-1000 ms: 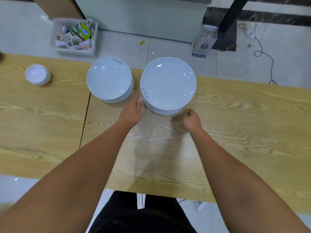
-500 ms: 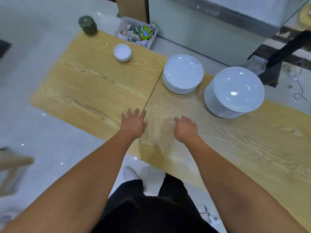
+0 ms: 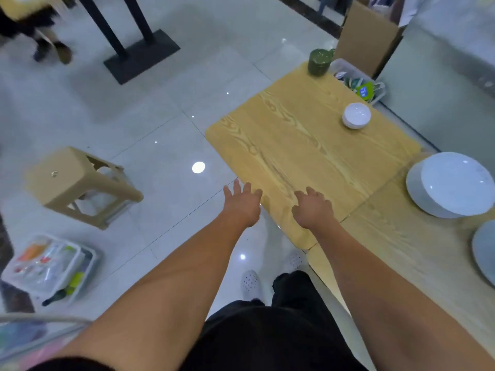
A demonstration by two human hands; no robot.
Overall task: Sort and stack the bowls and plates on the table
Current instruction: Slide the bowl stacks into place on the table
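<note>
A plate stack [image 3: 452,184] sits at the table's [image 3: 294,145] right side, with a second stack [image 3: 486,251] cut off at the frame edge and a bowl [image 3: 356,115] farther back. Left hand [image 3: 242,206] is over the floor at the table corner, fingers spread, empty. Right hand [image 3: 312,210] is above the tabletop, fingers loosely curled, empty.

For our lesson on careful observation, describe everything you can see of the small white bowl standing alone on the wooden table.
The small white bowl is round, glossy and looks ceramic. It may be a short nested stack, since a second rim seems to show below the first. It stands upright, its inside appearing empty, on the light wood-grain table near the far edge. Nothing else touches it: a dark green stack sits farther off at the corner, the stack of white plates lies well to its right, and both hands are far from it.
</note>
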